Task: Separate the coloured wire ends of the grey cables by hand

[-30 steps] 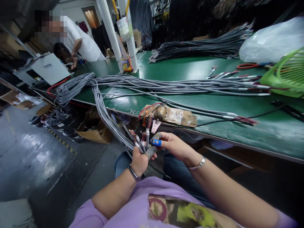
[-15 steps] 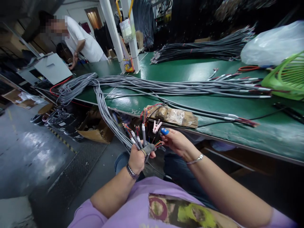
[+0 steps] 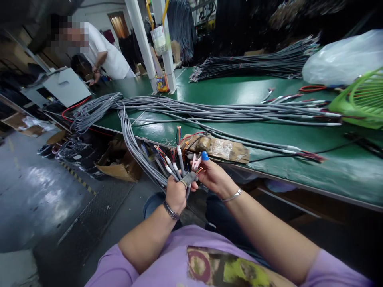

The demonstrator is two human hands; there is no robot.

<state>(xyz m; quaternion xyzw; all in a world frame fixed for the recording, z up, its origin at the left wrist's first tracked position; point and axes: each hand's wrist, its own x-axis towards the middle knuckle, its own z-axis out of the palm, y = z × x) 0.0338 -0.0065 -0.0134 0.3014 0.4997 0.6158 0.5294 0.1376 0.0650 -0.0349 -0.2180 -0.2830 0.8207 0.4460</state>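
My left hand [image 3: 176,192] is closed round a bundle of grey cables [image 3: 133,145] that hangs off the green table's [image 3: 227,89] front edge. Their stripped ends with coloured wires [image 3: 176,157] stick up above my fist. My right hand [image 3: 213,174], a blue cap on one fingertip, pinches the thin coloured wires of one cable end just right of my left thumb. A pink clip [image 3: 195,161] hangs at the table edge right above my fingers, beside a taped brown block [image 3: 220,147] with red wires.
More grey cables [image 3: 227,109] lie across the table, with a darker pile [image 3: 257,61] behind. A green plastic basket [image 3: 360,99] and a clear bag [image 3: 344,56] sit at the right. Another person in white [image 3: 103,54] works at the far left. Cardboard boxes [image 3: 118,163] lie under the table.
Both hands have risen toward the table edge. My right hand drew away from the cable ends, then came back and now pinches the thin wires beside my left thumb.
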